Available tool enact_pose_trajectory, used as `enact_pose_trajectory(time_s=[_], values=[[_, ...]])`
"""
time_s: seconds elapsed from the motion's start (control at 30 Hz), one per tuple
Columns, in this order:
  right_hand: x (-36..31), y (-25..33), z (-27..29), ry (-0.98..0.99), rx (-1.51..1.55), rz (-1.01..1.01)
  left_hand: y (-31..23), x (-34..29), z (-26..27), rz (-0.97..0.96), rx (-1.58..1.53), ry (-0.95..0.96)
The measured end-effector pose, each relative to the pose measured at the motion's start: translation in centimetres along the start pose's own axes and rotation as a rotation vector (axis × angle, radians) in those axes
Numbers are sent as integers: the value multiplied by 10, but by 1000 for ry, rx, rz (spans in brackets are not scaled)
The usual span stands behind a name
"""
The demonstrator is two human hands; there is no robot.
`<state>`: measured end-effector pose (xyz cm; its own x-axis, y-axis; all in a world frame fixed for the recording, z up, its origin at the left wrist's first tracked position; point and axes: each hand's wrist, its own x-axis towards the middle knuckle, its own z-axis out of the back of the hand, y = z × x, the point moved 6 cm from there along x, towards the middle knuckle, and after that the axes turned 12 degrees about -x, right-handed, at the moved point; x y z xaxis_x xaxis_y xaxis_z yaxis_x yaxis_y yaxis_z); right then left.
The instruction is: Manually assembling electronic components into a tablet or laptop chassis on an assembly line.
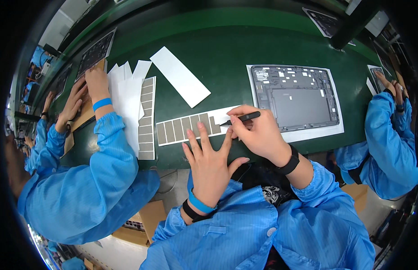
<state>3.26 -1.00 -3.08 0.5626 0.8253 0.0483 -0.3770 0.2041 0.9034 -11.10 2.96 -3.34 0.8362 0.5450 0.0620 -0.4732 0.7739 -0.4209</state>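
A white backing strip [224,110] with a row of grey-brown rectangular stickers [176,129] lies on the green table in front of me. My left hand [208,162] rests on it with spread fingers, the fingertips on the stickers. Between the fingers of my right hand [258,135] is a pair of black tweezers [245,118]. Their tip touches the strip beside the last stickers at its right part. Just right of that hand, a dark grey tablet housing [303,105] with small white pieces on it lies on a white sheet [323,132].
A blank white strip [179,76] lies behind the stickers. To the left are white papers [128,96] and another sticker sheet [147,121]. Co-workers in blue sleeves [114,139] work close on my left and right [388,130]. A dark post [346,33] stands at the far right.
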Motion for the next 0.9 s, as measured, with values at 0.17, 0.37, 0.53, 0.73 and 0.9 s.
enact_pose_trajectory(time_s=[0.17, 0.37, 0.53, 0.73, 0.9], values=[[-10, 4, 40, -188, 345, -103, -9, 5, 3, -25, -60, -37], [-33, -38, 193, -271, 96, -79, -73, 33, 12, -93, -43, -244], [-79, -85, 307, -361, -85, -162, -196, 63, -24, -469, -377, -3], [-80, -98, 307, -287, -65, -178, -258, 78, -94, -579, -394, 4], [-79, -106, 304, -236, -107, -196, -257, 82, -110, -540, -304, 22]])
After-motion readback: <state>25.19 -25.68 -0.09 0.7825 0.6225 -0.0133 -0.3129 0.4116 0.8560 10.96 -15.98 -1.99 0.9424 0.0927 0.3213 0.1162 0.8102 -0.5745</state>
